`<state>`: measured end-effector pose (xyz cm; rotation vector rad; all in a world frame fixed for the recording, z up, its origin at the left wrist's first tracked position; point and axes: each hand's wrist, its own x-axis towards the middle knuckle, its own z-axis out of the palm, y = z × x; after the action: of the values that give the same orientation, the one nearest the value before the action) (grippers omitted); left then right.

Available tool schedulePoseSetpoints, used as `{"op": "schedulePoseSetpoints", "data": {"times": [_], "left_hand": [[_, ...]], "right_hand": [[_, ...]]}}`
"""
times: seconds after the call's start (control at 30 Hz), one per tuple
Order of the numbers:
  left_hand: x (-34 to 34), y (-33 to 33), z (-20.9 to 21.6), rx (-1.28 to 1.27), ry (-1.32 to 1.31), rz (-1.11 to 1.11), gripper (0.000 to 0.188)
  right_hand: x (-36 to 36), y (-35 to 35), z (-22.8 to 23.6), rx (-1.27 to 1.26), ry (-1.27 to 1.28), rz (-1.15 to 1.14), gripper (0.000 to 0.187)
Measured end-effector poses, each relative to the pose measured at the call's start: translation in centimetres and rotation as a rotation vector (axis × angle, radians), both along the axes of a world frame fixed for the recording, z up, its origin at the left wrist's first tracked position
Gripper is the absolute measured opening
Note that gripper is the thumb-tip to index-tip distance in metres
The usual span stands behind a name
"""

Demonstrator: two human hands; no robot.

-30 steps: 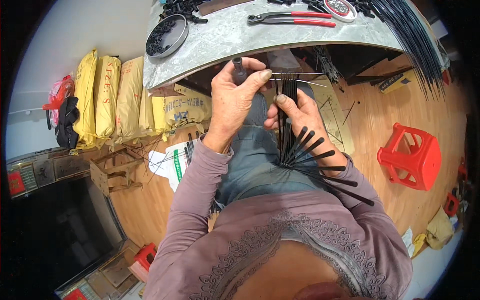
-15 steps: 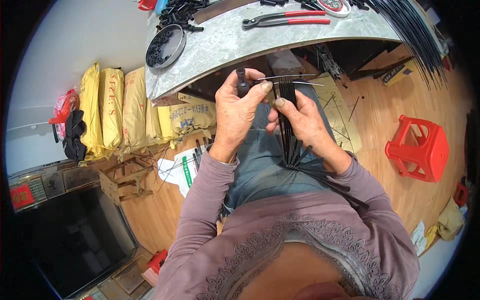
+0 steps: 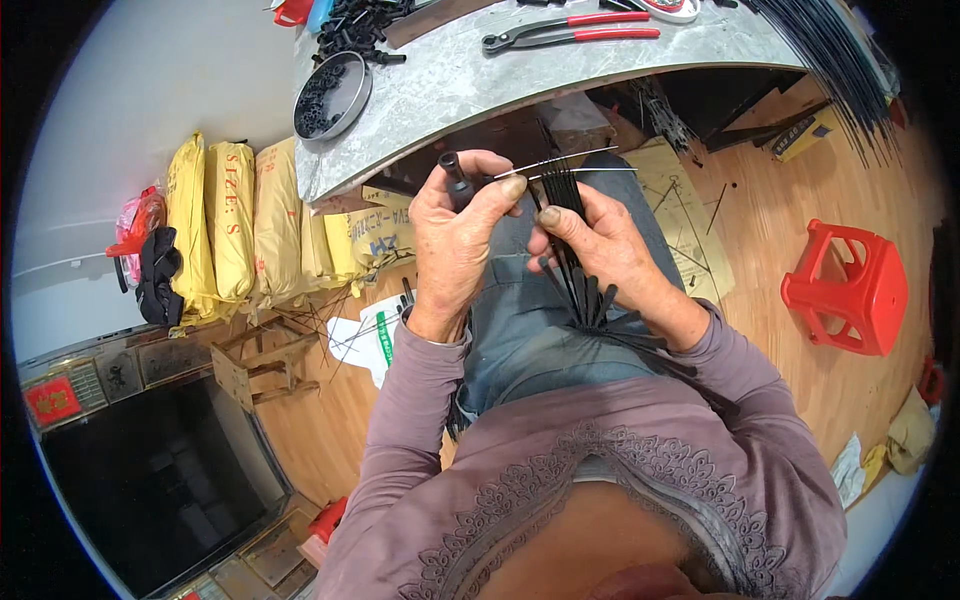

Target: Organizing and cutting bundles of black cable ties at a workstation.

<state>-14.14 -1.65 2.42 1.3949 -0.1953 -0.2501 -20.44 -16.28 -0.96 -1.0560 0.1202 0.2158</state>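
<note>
My left hand (image 3: pixel 455 230) is closed around a short black tube (image 3: pixel 456 178) with a hollow top end. Its thumb and forefinger pinch near two thin silver wires (image 3: pixel 598 154), which stretch to the right across a bundle of thin black rods (image 3: pixel 562 192). My right hand (image 3: pixel 612 248) grips those rods from the right, thumb in front. Below the hands, thicker black rod ends fan out over my lap, on blue jeans (image 3: pixel 520 320). How the wires join the rods is too small to tell.
Ahead is a grey table (image 3: pixel 440 95) with red-handled pincers (image 3: pixel 570 33), a round dish of small black parts (image 3: pixel 333 95) and a pile of black fittings. Long black rods (image 3: pixel 830 70) overhang its right end. Yellow sacks (image 3: pixel 230 220) line the left; a red stool (image 3: pixel 850 287) stands right.
Both hands, with the tube, wires and rods, have shifted slightly left in the picture. The silver wires now slant more, their right ends spread apart. Both grips look unchanged.
</note>
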Motion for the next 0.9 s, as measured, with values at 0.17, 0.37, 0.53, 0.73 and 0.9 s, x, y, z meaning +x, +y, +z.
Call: {"op": "schedulePoseSetpoints", "data": {"times": [0.17, 0.37, 0.53, 0.73, 0.9], "left_hand": [[-0.4, -0.2, 0.4, 0.139, -0.135, 0.038, 0.016], [0.0, 0.3, -0.6, -0.063, -0.096, -0.014, 0.017], [-0.2, -0.3, -0.6, -0.034, -0.031, 0.032, 0.019], [0.0, -0.6, -0.7, -0.018, -0.015, 0.011, 0.019], [0.1, -0.5, -0.9, -0.037, -0.009, 0.011, 0.018]], "right_hand": [[-0.2, -0.1, -0.1, 0.062, 0.013, -0.026, 0.021], [-0.2, -0.5, -0.2, 0.056, 0.027, -0.056, 0.020], [-0.2, -0.7, -0.3, -0.005, -0.003, -0.075, 0.020], [-0.1, -0.6, 0.0, -0.007, -0.012, -0.033, 0.021], [0.0, -0.2, 0.1, -0.026, -0.022, -0.044, 0.021]]}}
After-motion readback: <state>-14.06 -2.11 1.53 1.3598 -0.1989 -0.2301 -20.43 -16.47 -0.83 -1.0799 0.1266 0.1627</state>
